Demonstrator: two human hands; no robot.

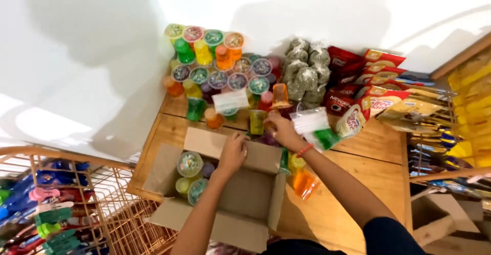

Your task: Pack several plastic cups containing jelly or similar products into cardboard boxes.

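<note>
Cardboard box (240,193) lies open; left hand (232,153) rests curled on its edge, right hand (280,130) grips a jelly cup (269,127) beside the cup stack (220,71). A careless nudge could topple that stack.

My feed is bright and warm. Hard light from above throws big soft-edged shadows across the white wall (92,55), with blown-out patches between them. The wide lens bends the wire rack (76,199) at the left edge. Everything looks slightly soft; small packaging detail smears.
</note>
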